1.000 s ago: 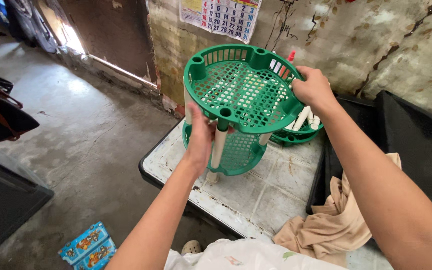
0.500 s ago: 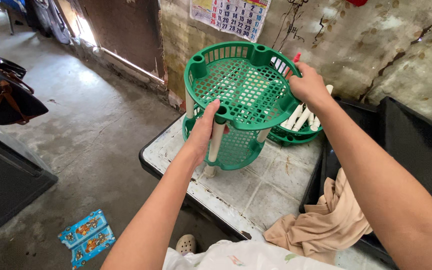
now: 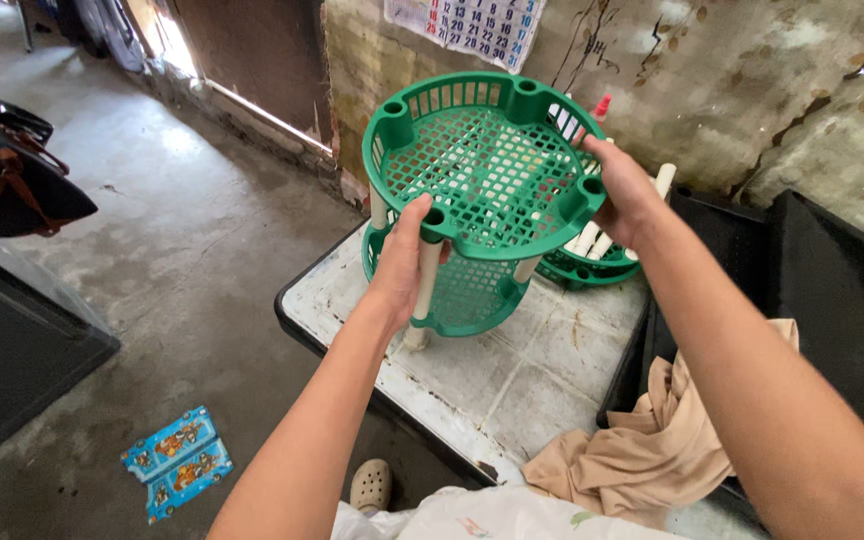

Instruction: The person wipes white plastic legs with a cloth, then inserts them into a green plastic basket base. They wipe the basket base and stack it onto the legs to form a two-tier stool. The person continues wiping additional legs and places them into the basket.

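- Green plastic, round and perforated: the top tray (image 3: 482, 165) of a small tiered rack sits level on white tube legs above a lower green tray (image 3: 472, 295), the whole rack standing on a worn white tiled desk (image 3: 512, 385).
- Left hand (image 3: 402, 265) is wrapped around the near white leg (image 3: 426, 290) just under the top tray's corner socket, fingers closed on the tube.
- Right hand (image 3: 624, 190) grips the far rim of the top tray, fingers curled over its edge.
- Behind the rack, a third green tray (image 3: 577, 268) lies on the desk with loose white tubes (image 3: 612, 230) resting in it.
- Judging by the grips, the step in hand appears to be seating the top tier onto its legs; the next move calls for keeping the tray level while each tube is pressed squarely into its socket.
- Beige cloth (image 3: 642, 450) lies crumpled at the desk's near right corner; a blue printed packet (image 3: 177, 462) and a pale clog (image 3: 370, 485) lie on the concrete floor (image 3: 152, 250) below.
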